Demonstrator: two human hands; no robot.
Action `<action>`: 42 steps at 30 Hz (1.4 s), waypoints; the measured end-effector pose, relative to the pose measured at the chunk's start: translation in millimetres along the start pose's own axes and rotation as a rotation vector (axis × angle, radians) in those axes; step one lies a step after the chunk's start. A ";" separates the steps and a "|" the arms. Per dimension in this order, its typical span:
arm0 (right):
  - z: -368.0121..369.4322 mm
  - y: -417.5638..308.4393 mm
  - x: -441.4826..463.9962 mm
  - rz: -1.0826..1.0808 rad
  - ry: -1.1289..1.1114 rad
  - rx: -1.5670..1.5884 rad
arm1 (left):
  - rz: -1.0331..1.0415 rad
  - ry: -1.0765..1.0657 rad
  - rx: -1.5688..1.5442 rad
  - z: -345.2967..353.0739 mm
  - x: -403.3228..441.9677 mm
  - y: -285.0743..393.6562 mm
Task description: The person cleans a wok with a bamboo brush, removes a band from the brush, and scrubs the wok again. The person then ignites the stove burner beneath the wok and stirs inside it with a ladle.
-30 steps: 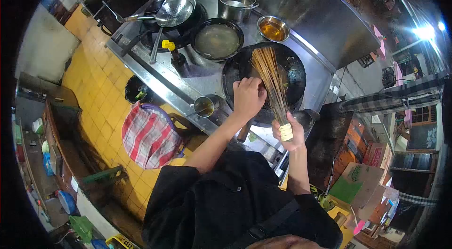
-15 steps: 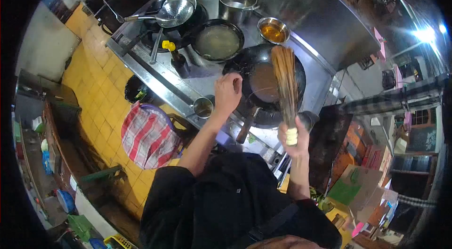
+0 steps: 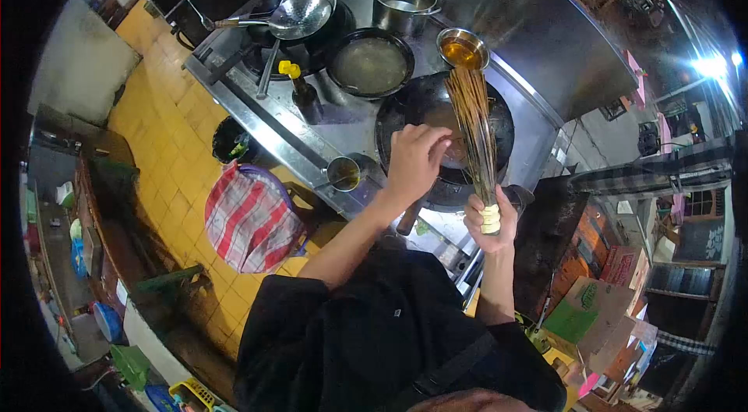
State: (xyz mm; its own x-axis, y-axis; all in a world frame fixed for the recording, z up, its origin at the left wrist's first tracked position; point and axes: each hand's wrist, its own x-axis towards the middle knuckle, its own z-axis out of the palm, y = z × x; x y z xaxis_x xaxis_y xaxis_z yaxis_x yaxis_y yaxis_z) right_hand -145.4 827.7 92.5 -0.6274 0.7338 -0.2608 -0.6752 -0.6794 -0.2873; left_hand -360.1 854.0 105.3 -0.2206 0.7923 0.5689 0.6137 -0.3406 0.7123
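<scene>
A wok brush (image 3: 472,112) of long thin sticks, bound with a pale yellow band, stands bristles away from me over the wok. My right hand (image 3: 492,221) is closed around its bound end. My left hand (image 3: 417,161) hovers over the wok's near left side, thumb and fingertips pinched together beside the bristles. Whatever lies in that pinch, if anything, is too small to make out. Beneath both hands sits the dark wok (image 3: 397,112) with some brownish liquid in it, its handle (image 3: 409,219) pointing toward me.
Behind the wok are a steel bowl of amber liquid (image 3: 462,49), a pan of cloudy liquid (image 3: 370,63) and a steel pot (image 3: 405,3). Leftward stand a yellow-capped bottle (image 3: 306,99), a strainer (image 3: 304,10) and a small metal cup (image 3: 343,173). A red-checked cloth (image 3: 253,221) covers a tub.
My left hand has moved right, from the wok's left edge to beside the bristles. The brush stays in my right hand, nearly in place. The view has shifted slightly.
</scene>
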 end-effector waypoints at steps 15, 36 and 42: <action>2.9 7.1 4.8 0.052 0.075 -0.108 | -0.039 -0.026 0.169 9.5 -2.4 -0.3; 3.4 34.8 15.7 0.042 0.140 -0.180 | 0.031 -0.007 0.155 4.9 -21.5 -29.7; 11.9 38.6 15.1 -0.037 0.155 -0.250 | -0.093 0.043 0.213 5.6 -23.3 -56.2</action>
State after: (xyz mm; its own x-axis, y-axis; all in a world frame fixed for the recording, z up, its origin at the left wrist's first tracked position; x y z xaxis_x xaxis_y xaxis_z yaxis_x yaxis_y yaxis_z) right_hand -185.6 812.5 88.4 -0.5246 0.7629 -0.3779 -0.5678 -0.6442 -0.5124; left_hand -385.3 857.6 49.7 -0.3125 0.7915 0.5253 0.7346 -0.1492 0.6619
